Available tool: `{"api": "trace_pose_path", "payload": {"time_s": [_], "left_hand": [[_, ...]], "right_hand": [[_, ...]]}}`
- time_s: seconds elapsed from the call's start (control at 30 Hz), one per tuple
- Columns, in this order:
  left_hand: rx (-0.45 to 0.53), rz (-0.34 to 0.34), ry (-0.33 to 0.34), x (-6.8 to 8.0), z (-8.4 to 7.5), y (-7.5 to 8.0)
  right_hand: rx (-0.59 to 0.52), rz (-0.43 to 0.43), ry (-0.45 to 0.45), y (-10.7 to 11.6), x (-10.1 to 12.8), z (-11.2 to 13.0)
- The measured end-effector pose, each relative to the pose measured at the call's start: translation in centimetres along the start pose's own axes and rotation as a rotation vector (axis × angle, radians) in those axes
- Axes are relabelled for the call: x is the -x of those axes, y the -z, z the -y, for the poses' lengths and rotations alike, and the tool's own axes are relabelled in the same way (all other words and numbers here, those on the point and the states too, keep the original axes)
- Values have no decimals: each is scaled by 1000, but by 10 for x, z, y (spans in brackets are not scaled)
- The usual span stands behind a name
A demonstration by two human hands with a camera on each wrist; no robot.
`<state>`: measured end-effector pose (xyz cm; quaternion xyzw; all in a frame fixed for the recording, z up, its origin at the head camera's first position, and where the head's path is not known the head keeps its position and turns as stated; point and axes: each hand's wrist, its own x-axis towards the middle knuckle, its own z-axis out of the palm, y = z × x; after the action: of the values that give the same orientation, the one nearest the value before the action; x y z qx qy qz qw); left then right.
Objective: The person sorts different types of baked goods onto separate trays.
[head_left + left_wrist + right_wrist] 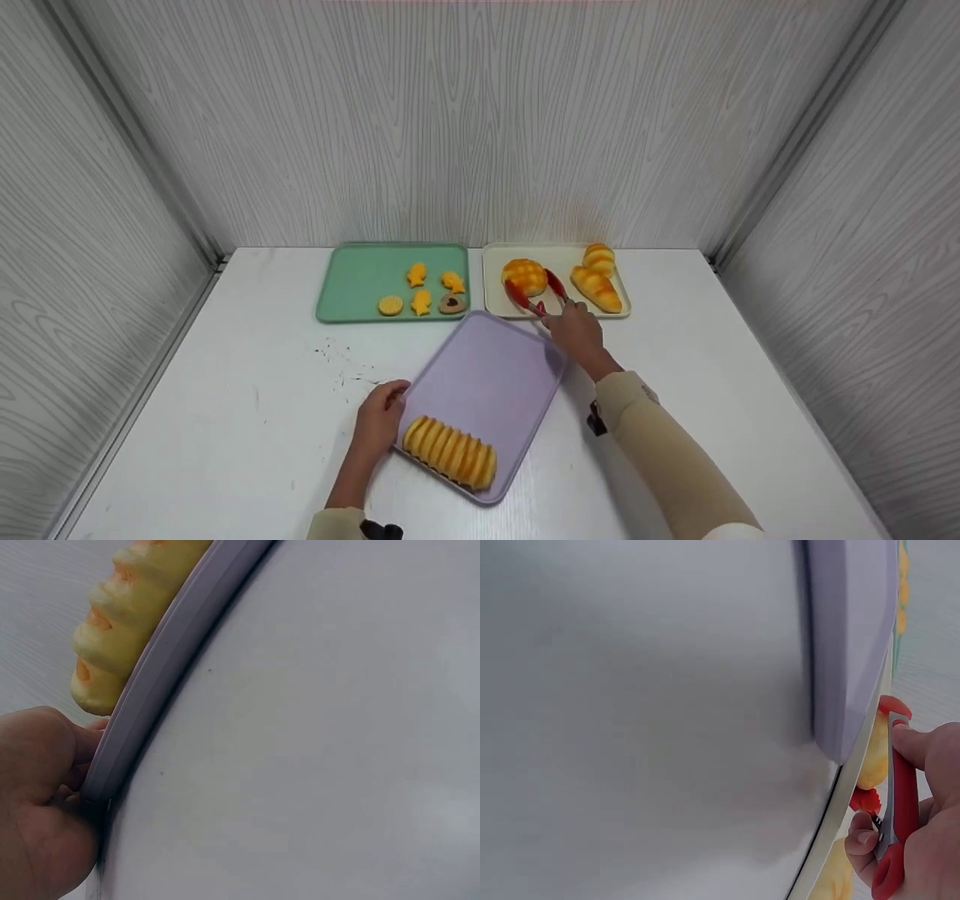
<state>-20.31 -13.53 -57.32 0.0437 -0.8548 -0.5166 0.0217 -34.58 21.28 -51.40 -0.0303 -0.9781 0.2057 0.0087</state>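
Note:
My right hand [576, 330] grips red-tipped metal tongs [905, 795]. In the head view the tongs' two red tips stand on either side of a round crosshatched bun [525, 276] on the cream tray [491, 300]; whether they squeeze it I cannot tell. My left hand [381, 414] holds the left edge of a lilac tray [487, 367], its thumb and fingers at the rim in the left wrist view. A ridged loaf [450, 451] lies at the tray's near end, and shows as a yellow bread [127, 622] above the rim in the left wrist view.
On the cream tray's right side lie a striped round roll [599, 259] and a long bread [596, 289]. A green tray [360, 281] at the back left bears several small fish-shaped and round biscuits. Pale panels [450, 120] wall the white table [247, 390] at the back and sides.

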Motion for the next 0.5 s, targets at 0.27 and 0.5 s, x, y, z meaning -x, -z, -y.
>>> {"api": "trace_pose_path", "payload": {"time_s": [0.27, 0.5], "left_hand": [[16, -12, 3, -1, 0, -1], [21, -18, -44, 2, 1, 0]], "right_hand": [[-2, -3, 3, -2, -28, 11], [46, -13, -10, -8, -47, 17]]}}
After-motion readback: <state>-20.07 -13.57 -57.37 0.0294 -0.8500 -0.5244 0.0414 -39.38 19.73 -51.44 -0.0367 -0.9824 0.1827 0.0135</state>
